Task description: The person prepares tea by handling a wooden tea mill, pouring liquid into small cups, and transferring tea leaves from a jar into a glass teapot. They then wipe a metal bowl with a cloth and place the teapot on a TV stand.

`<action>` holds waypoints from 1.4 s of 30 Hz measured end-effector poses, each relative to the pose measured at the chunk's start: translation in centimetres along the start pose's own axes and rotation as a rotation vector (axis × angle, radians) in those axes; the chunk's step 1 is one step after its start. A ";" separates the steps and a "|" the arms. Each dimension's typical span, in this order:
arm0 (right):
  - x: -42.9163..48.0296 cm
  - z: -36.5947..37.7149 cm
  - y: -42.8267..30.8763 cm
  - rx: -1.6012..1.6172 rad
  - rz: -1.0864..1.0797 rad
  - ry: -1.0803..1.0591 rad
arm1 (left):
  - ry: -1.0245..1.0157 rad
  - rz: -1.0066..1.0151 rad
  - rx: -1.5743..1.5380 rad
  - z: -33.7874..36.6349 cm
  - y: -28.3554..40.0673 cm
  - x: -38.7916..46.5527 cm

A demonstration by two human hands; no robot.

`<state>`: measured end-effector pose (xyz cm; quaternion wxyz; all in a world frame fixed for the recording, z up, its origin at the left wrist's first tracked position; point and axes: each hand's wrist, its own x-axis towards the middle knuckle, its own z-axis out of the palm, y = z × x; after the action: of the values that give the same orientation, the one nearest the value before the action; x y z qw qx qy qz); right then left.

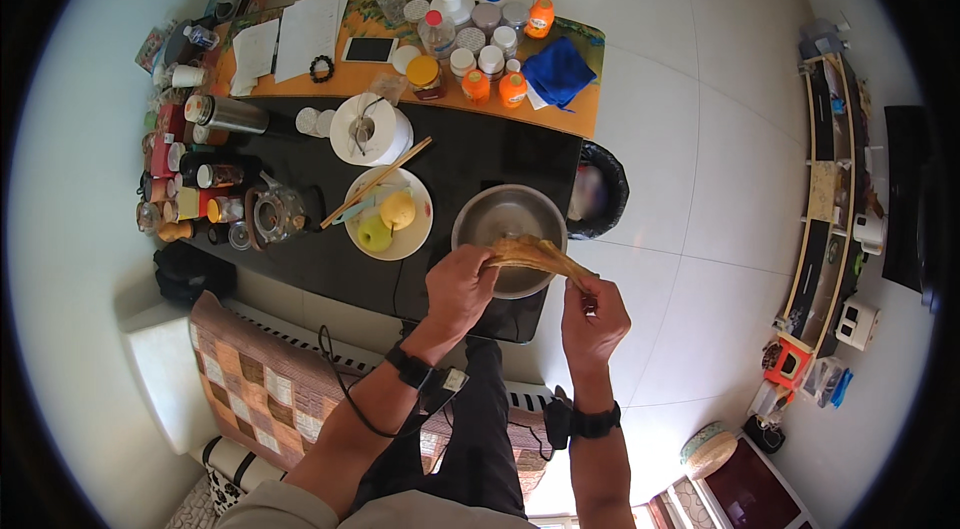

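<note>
A wrinkled yellow-brown strip (pixel 529 254) stretches between my two hands above a round metal basin (pixel 510 203). I cannot tell whether it is food or another material. My left hand (pixel 463 285) grips its left end near the basin's front left rim. At the other end, past the basin's right rim, my right hand (pixel 596 323) pinches the strip, which narrows and slopes down there. Part of the basin's inside is hidden behind the strip. To the left stands a plate (pixel 409 248) with a yellow pear (pixel 397 210), a green fruit (pixel 374 234) and a pale blue-green utensil (pixel 349 212).
Wooden chopsticks (pixel 379 180) lie across the plate. Behind it is a white tissue holder (pixel 390 135); a glass teapot (pixel 277 218) stands left. Several bottles (pixel 439 34) and a blue cloth (pixel 559 71) fill the far wooden table. A black-lined bin (pixel 616 191) sits beyond the dark table's right edge.
</note>
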<state>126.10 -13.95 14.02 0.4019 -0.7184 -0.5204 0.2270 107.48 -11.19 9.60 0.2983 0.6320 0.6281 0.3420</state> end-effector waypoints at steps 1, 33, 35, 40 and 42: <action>-0.2 0.4 0.7 -0.001 0.034 0.012 | 0.013 0.005 0.022 0.0 -0.2 0.1; 0.7 -0.1 -1.0 -0.332 -0.087 -0.405 | -0.126 -0.012 0.038 -3.7 3.7 0.3; 0.5 -1.9 -2.8 -0.270 -0.145 -0.302 | -0.098 0.018 -0.011 -5.5 5.9 0.6; 0.3 -2.9 -3.9 -0.191 -0.152 -0.126 | -0.085 -0.004 -0.010 -7.6 7.2 1.0; -0.2 -2.2 -2.8 -0.178 -0.081 -0.113 | -0.063 0.004 0.006 -6.7 5.8 1.0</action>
<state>126.06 -14.52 17.57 0.3154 -0.7157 -0.5888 0.2039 105.42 -10.77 18.26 0.3155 0.6448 0.6180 0.3206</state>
